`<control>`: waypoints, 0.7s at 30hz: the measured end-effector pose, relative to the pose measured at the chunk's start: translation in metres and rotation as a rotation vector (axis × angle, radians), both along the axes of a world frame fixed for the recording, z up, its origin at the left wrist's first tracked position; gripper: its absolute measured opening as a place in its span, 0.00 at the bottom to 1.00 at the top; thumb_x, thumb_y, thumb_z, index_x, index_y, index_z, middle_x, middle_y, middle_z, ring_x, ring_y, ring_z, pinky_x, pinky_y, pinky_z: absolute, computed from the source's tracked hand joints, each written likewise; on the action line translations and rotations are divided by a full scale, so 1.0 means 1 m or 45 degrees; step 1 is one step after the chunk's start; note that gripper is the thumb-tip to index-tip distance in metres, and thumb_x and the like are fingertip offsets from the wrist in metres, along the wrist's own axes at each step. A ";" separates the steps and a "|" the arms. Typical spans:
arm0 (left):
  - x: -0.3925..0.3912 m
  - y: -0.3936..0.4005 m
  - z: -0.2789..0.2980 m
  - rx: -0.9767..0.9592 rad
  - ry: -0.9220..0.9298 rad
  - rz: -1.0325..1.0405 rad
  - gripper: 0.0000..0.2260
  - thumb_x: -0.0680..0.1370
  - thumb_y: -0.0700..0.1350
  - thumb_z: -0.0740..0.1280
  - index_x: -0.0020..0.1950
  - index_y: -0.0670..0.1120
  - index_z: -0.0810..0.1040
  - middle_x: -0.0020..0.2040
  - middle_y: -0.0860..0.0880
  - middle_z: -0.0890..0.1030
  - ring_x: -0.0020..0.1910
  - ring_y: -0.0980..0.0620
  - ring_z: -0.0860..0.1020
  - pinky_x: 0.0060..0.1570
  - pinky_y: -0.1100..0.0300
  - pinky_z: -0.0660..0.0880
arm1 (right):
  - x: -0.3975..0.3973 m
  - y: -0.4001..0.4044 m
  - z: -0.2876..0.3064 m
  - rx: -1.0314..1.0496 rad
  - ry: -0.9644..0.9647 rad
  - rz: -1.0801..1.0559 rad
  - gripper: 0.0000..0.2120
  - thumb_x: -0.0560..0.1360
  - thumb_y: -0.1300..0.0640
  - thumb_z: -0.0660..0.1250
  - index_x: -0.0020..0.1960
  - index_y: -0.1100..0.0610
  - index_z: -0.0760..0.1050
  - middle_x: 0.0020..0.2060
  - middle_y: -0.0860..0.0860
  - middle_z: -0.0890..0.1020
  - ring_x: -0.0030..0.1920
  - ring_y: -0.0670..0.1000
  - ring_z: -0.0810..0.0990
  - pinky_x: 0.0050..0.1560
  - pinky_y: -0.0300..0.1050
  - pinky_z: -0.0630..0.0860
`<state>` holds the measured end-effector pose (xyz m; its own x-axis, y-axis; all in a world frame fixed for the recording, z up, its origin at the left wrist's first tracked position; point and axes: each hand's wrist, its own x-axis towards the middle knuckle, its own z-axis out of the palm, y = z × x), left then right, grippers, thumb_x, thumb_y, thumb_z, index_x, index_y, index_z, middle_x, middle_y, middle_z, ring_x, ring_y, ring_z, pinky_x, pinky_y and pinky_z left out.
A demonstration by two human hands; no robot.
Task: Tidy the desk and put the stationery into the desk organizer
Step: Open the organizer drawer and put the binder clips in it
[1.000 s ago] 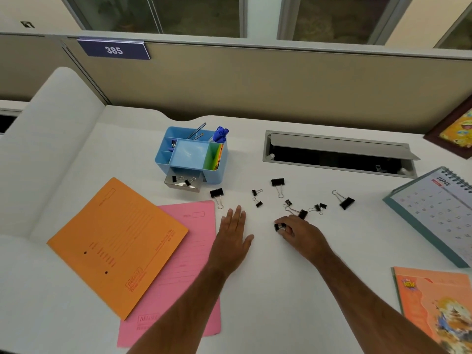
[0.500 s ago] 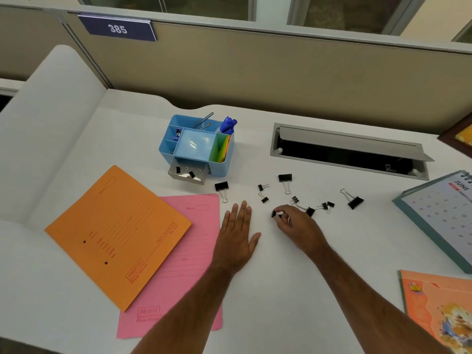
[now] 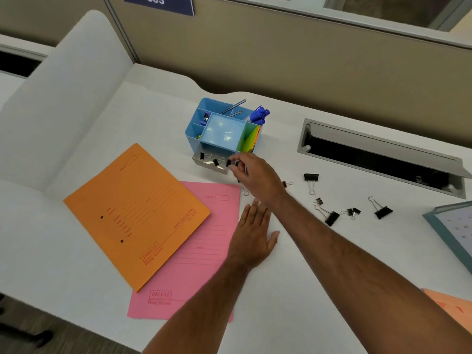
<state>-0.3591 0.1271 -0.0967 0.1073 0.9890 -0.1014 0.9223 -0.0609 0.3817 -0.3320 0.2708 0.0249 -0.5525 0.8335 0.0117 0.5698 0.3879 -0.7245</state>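
Note:
A blue desk organizer [image 3: 196, 131] stands on the white desk, with pens and coloured notes in its compartments. Its grey drawer [image 3: 204, 165] is pulled open at the front and holds two black binder clips. My right hand [image 3: 255, 175] reaches over the drawer's right end, fingertips pinched on a small black binder clip [image 3: 229, 163]. My left hand [image 3: 252, 233] lies flat on the desk, fingers apart, at the pink folder's edge. Several more black binder clips [image 3: 332, 217] lie scattered to the right.
An orange folder [image 3: 135, 213] overlaps a pink folder [image 3: 204, 251] at the left. A grey cable hatch [image 3: 378, 152] is set into the desk at the back right. A desk calendar [image 3: 452, 226] stands at the right edge, and an orange booklet [image 3: 449, 305] shows at the lower right.
My right hand has picked a small binder clip from the desk and carried it left to the organizer's open drawer. My left hand has stayed flat. The camera has tilted down and closer.

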 end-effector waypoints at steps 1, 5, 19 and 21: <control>0.000 0.000 -0.001 0.008 -0.011 -0.002 0.32 0.86 0.62 0.50 0.85 0.46 0.51 0.86 0.46 0.51 0.85 0.49 0.45 0.83 0.48 0.47 | -0.010 0.005 0.002 0.018 -0.007 0.009 0.12 0.82 0.48 0.65 0.63 0.51 0.78 0.49 0.45 0.81 0.43 0.43 0.78 0.41 0.40 0.75; 0.000 0.000 0.000 0.028 -0.035 0.016 0.33 0.86 0.62 0.50 0.85 0.45 0.51 0.86 0.46 0.51 0.85 0.49 0.44 0.83 0.50 0.42 | -0.040 0.020 0.002 0.003 -0.036 0.039 0.11 0.82 0.52 0.67 0.61 0.55 0.79 0.38 0.39 0.72 0.35 0.40 0.72 0.34 0.34 0.64; 0.001 0.001 -0.003 0.066 -0.025 -0.003 0.33 0.86 0.60 0.52 0.86 0.45 0.51 0.86 0.46 0.49 0.85 0.47 0.42 0.83 0.47 0.49 | -0.044 0.045 0.002 0.010 0.059 -0.104 0.10 0.80 0.54 0.70 0.61 0.52 0.80 0.35 0.50 0.80 0.37 0.51 0.79 0.38 0.45 0.80; 0.001 0.002 -0.004 0.073 -0.029 0.002 0.33 0.86 0.60 0.52 0.85 0.45 0.51 0.86 0.46 0.50 0.85 0.47 0.43 0.83 0.47 0.49 | -0.044 0.048 0.001 0.028 0.014 -0.071 0.10 0.80 0.52 0.70 0.61 0.51 0.81 0.35 0.48 0.80 0.38 0.51 0.80 0.39 0.47 0.81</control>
<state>-0.3580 0.1287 -0.1009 0.1073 0.9933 -0.0419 0.9134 -0.0818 0.3987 -0.3762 0.3192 0.0260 -0.5050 0.8624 0.0359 0.5833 0.3716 -0.7223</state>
